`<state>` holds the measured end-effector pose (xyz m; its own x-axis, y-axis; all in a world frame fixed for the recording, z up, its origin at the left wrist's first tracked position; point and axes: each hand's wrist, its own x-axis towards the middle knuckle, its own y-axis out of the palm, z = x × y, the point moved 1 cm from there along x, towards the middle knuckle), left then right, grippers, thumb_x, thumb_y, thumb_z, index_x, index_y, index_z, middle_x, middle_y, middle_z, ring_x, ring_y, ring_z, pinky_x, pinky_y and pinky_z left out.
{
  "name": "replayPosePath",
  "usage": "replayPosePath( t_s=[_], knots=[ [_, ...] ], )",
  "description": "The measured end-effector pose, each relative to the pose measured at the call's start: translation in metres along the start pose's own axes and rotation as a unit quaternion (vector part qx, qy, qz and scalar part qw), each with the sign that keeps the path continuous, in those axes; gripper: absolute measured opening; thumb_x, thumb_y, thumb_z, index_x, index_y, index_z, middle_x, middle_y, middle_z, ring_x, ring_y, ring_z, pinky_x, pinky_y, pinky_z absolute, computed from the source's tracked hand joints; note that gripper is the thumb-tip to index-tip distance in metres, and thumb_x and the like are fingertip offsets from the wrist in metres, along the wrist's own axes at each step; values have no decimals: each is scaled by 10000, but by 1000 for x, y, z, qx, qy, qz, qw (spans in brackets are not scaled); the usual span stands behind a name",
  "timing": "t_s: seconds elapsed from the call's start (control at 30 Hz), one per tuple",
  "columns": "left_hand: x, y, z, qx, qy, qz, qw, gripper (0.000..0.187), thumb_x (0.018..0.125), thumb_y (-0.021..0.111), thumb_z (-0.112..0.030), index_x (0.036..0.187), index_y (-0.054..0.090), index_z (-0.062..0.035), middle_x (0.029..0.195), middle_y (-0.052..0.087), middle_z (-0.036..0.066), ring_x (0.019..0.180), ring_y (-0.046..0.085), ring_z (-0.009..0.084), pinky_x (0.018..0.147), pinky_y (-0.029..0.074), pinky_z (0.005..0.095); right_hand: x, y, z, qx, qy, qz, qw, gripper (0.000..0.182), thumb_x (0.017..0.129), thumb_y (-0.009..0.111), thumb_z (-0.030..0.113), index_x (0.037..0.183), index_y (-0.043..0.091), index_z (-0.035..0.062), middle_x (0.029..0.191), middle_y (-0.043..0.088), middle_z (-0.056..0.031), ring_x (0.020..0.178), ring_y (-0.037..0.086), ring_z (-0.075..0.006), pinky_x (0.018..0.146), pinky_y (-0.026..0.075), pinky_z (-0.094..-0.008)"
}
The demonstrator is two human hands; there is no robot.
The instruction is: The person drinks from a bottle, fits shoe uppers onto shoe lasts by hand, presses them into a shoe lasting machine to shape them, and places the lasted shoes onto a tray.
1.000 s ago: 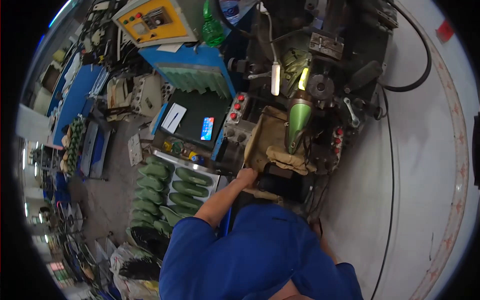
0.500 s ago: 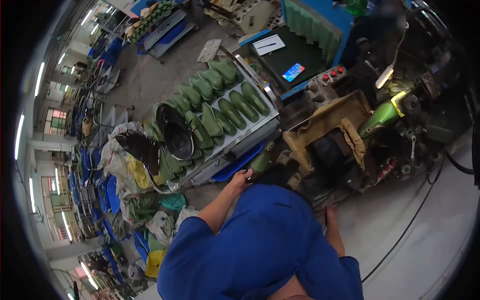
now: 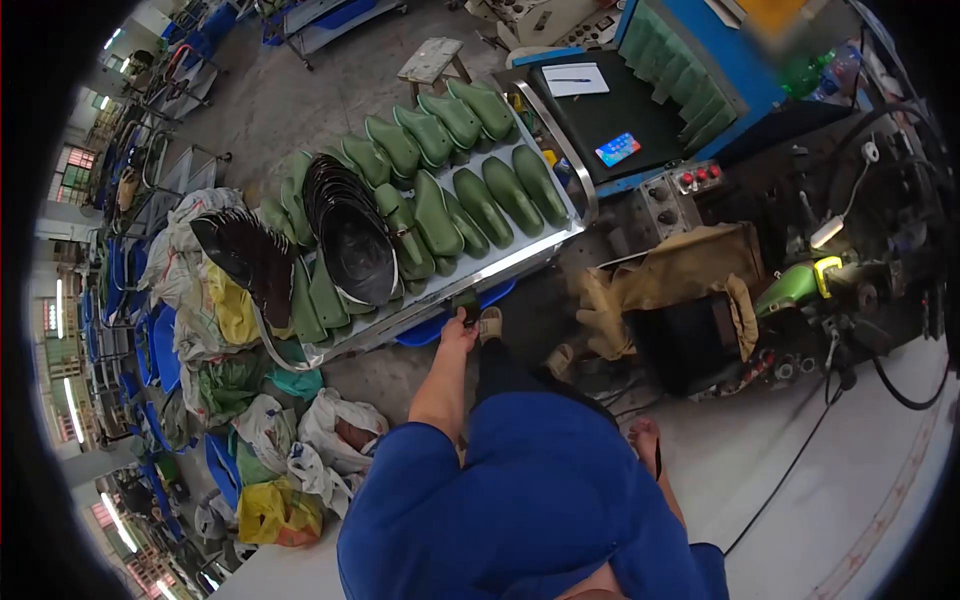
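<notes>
Just beside the cart (image 3: 520, 252), the left hand (image 3: 459, 329) holds a green piece (image 3: 465, 302).

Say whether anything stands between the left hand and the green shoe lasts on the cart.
Yes: the cart's metal edge runs between the left hand, which holds a dark green piece, and the lasts.

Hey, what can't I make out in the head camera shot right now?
In the head view:
Dark green object at the left hand: shape, too small and dim.
Dark strip by the right hand: held or worn, too small.
Phone: screen text, too small.
Far cart: cut off by the top edge.
</notes>
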<state>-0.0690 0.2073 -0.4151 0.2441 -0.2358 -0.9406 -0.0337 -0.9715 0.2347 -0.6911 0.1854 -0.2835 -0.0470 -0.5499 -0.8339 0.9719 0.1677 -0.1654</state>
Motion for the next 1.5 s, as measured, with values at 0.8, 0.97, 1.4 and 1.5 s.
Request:
replayPosePath(
  t_s=[0.8, 0.97, 1.4, 1.5],
  knots=[
    [-278, 76, -141, 570, 517, 270, 578, 366, 914, 845, -290, 1165, 729, -51, 939, 747, 109, 901, 718, 314, 804, 566, 420, 21, 256, 182, -181, -147, 61, 971, 335, 1004, 744, 162, 1301, 652, 37, 997, 698, -46, 880, 635, -140, 809, 530, -311],
    [-318, 64, -211, 545, 712, 99, 432, 517, 805, 898, -339, 1188, 693, -59, 1067, 701, 118, 1051, 652, 332, 951, 495, 467, 22, 330, 242, -223, -306, 115, 919, 292, 1021, 722, 155, 1280, 674, 30, 993, 711, -27, 890, 651, -137, 832, 545, -309],
    [-295, 44, -249, 527, 608, 20, 593, 247, 997, 736, -246, 1085, 772, -18, 998, 778, 141, 990, 734, 329, 1196, 408, 557, -141, 540, 392, -421, -696, 290, 504, 504, 867, 792, 150, 1342, 640, 75, 1326, 671, -128, 1210, 638, -368, 1047, 526, -479],
    [-308, 57, -259, 461, 527, 3, 713, 258, 1035, 715, -257, 1057, 771, -6, 874, 757, 94, 837, 707, 212, 1053, 502, 431, -148, 570, 392, -450, -745, 317, 378, 632, 817, 804, 186, 1417, 615, 125, 1463, 594, -84, 1374, 527, -331, 1166, 433, -486]
  ],
)
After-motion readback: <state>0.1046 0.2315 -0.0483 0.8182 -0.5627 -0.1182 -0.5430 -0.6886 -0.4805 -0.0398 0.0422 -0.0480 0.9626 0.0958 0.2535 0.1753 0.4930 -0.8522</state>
